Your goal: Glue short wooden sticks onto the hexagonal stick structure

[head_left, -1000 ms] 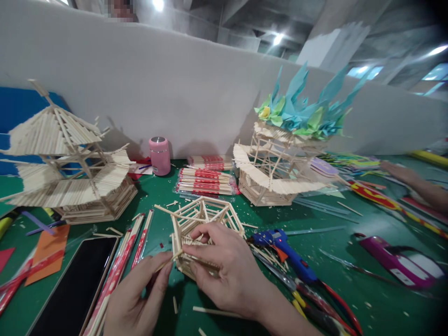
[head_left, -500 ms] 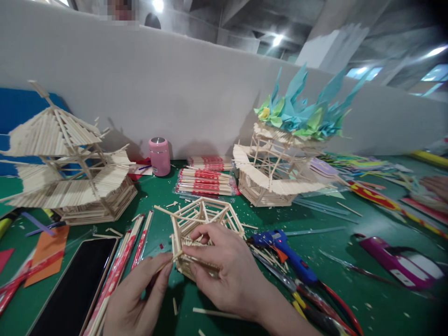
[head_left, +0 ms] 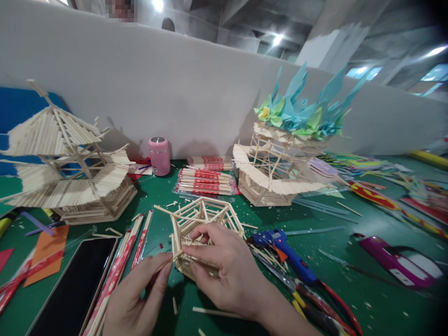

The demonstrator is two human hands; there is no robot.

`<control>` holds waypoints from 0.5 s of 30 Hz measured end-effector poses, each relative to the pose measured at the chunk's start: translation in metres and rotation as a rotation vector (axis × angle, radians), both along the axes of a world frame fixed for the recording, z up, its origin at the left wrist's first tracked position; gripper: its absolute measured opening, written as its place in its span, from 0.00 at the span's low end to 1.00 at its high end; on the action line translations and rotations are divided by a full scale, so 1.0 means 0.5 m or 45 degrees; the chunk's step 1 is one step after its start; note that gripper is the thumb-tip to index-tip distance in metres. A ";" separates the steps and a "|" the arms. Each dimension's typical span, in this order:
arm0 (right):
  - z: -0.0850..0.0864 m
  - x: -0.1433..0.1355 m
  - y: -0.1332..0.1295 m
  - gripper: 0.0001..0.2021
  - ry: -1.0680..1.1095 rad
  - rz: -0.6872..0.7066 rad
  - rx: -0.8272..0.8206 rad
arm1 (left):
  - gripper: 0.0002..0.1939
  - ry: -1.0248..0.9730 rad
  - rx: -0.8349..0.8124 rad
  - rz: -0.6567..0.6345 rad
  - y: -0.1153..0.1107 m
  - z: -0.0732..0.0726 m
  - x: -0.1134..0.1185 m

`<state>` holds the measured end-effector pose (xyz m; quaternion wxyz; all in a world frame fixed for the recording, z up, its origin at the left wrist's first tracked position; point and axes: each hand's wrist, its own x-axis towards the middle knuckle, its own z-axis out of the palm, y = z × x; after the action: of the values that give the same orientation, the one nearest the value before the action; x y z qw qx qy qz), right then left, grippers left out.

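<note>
A small open frame of pale wooden sticks stands on the green table in front of me. My left hand pinches a thin wooden stick between thumb and forefinger, and the stick's far end meets the frame's near left corner. Across the frame's near side lies my right hand, with its fingertips at that same corner and its thumb low against the frame. Its fingers are bent around the frame's edge and hide much of the near side. Another stick juts out past the frame's upper left corner.
A blue glue gun and pliers lie to the right. At left are a phone and bagged sticks. Behind stand two stick pavilions and a pink flask. Further right is a purple-and-white object.
Both hands and the stick frame hold almost the same position. At the far right edge, a co-worker's hand has shifted.
</note>
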<state>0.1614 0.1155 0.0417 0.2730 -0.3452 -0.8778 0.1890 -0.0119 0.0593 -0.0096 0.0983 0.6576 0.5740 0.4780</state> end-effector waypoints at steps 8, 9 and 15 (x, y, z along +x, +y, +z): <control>-0.001 0.000 0.000 0.14 -0.013 0.006 -0.019 | 0.08 -0.021 -0.018 -0.009 0.000 0.002 0.000; -0.001 0.000 0.000 0.14 -0.006 0.008 -0.019 | 0.09 -0.044 -0.035 0.002 0.000 -0.001 0.000; -0.003 -0.002 0.000 0.14 0.001 0.005 -0.013 | 0.11 -0.231 -0.136 0.095 -0.003 -0.017 0.000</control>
<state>0.1604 0.1155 0.0404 0.2712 -0.3449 -0.8774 0.1942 -0.0118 0.0581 -0.0179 0.1669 0.5837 0.6115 0.5075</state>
